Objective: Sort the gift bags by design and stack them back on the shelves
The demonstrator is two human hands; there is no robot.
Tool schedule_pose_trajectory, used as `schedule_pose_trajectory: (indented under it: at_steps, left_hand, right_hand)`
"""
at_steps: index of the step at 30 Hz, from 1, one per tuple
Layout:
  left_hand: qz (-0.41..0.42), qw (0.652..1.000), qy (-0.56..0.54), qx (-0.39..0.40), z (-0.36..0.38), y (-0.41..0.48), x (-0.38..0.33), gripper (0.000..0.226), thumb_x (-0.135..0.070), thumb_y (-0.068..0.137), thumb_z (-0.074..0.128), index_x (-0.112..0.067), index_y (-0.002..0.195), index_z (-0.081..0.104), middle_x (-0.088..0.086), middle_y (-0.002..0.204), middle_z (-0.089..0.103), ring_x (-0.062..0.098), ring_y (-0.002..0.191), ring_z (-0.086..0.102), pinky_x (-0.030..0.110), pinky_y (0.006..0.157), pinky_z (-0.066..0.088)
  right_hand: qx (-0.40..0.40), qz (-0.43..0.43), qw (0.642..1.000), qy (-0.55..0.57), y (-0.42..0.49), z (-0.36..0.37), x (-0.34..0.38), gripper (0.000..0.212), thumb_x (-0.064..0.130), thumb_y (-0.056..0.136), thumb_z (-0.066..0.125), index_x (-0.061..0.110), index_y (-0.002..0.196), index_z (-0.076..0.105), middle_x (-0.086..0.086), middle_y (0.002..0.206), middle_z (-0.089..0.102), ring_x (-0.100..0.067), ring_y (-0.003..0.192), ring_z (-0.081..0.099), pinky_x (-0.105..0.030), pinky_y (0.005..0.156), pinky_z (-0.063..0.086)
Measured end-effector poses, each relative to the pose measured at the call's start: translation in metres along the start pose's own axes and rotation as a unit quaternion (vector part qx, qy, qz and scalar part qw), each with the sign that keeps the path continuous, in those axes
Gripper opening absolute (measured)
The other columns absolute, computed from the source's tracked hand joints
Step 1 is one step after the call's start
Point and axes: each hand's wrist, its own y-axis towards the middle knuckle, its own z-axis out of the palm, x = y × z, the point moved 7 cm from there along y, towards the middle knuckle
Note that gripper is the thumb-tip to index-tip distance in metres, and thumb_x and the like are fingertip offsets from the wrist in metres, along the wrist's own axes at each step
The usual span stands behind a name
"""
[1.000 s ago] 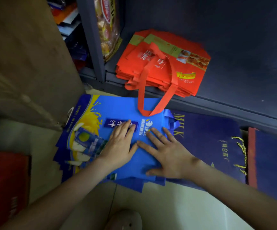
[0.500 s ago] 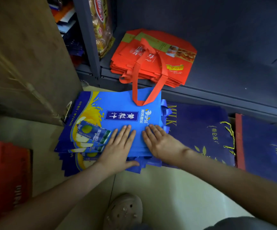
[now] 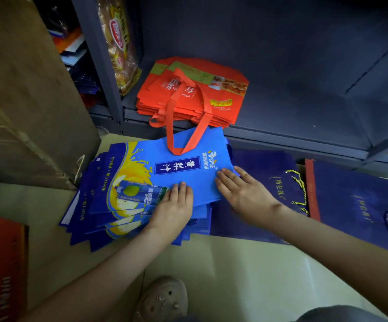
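A fanned pile of blue gift bags [image 3: 142,173] with yellow splash print lies on the floor before the shelf. My left hand [image 3: 173,206] rests flat on the pile's near edge, fingers straight. At the pile's right edge my right hand [image 3: 241,190] lies flat, fingers straight on the top bag. A stack of red-orange gift bags [image 3: 197,94] sits on the bottom shelf [image 3: 304,108], one red handle hanging over onto the blue pile. Dark navy gift bags [image 3: 274,182] with gold cord lie on the floor to the right, another navy bag [image 3: 355,205] beside them.
A big cardboard box [image 3: 25,108] stands at the left. A red box [image 3: 0,263] sits at the lower left. A packet of snacks [image 3: 118,47] leans against the shelf post. My shoe [image 3: 162,300] shows at the bottom on the pale floor.
Both hands slid toward the near edge of the blue pile, and the right hand moved to its right edge. The blue bags are more fanned out at the left.
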Motion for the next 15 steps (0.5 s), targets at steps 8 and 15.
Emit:
schedule_pose_trajectory:
  at_steps: [8, 15]
  left_hand:
    - [0.032, 0.997, 0.039, -0.055, -0.055, 0.013, -0.007, 0.042, -0.002, 0.076, 0.035, 0.002, 0.096, 0.072, 0.015, 0.093, 0.072, 0.024, 0.082, 0.071, 0.028, 0.068, 0.057]
    - [-0.053, 0.99, 0.05, 0.125, -0.03, 0.018, -0.012, 0.096, -0.051, 0.054, 0.085, -0.001, 0.129, 0.053, 0.024, 0.128, 0.056, 0.033, 0.114, 0.058, 0.04, 0.092, 0.048]
  right_hand:
    - [-0.014, 0.047, 0.999, 0.0, 0.034, -0.023, -0.003, 0.055, 0.02, 0.05, 0.085, 0.001, 0.096, 0.063, -0.024, 0.101, 0.067, -0.04, 0.095, 0.066, -0.046, 0.085, 0.055]
    - [-0.007, -0.003, 0.997, -0.08, 0.011, 0.009, -0.018, 0.061, 0.001, 0.056, 0.074, -0.003, 0.116, 0.066, -0.023, 0.107, 0.068, -0.04, 0.095, 0.067, -0.045, 0.08, 0.056]
